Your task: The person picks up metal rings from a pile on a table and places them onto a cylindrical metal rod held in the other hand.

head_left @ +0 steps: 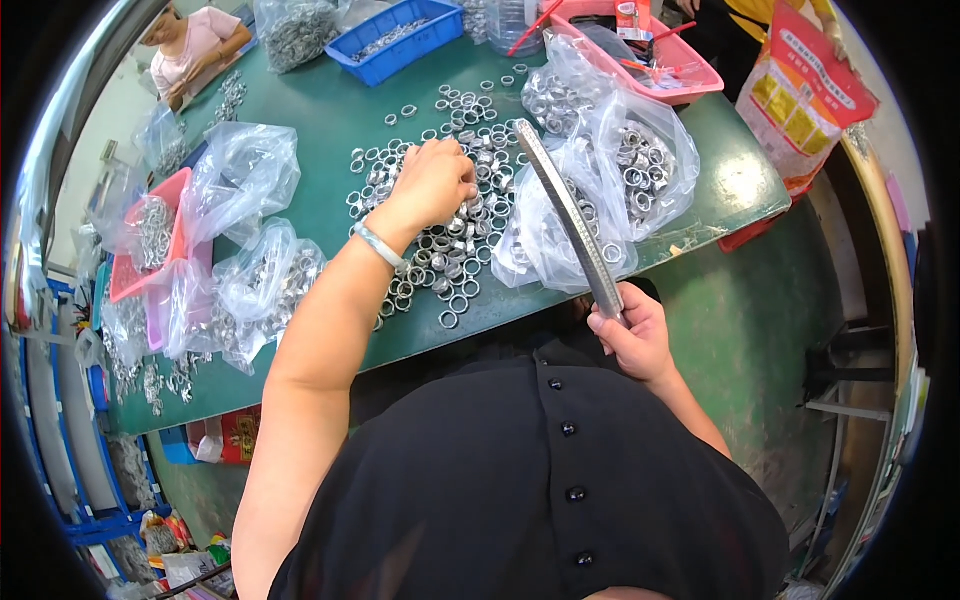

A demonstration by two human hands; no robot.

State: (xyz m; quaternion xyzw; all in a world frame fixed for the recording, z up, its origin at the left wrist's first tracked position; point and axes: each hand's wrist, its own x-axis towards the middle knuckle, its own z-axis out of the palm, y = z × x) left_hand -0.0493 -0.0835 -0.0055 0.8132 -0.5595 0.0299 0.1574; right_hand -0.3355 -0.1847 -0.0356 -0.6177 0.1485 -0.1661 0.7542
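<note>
A wide pile of silver-coloured metal rings (455,265) lies spread on the green table (330,180). My left hand (432,185), with a pale bangle (380,246) at its wrist, reaches into the far part of this pile. Its fingers are curled down among the rings, and whatever they pinch is hidden. At the table's front edge, my right hand (640,335) grips the lower end of a long grey ring sizing stick (570,215) with marks along it. The stick slants up and to the left, over the clear plastic bags of rings (650,165), and no ring shows on it.
Behind the pile stand a blue tray (395,50) of small parts and a pink basket (690,85). More bagged metal pieces (265,275) and a red-pink tray (150,240) are at the left. Another person (195,50) sits far left; a red sack (800,100) stands right.
</note>
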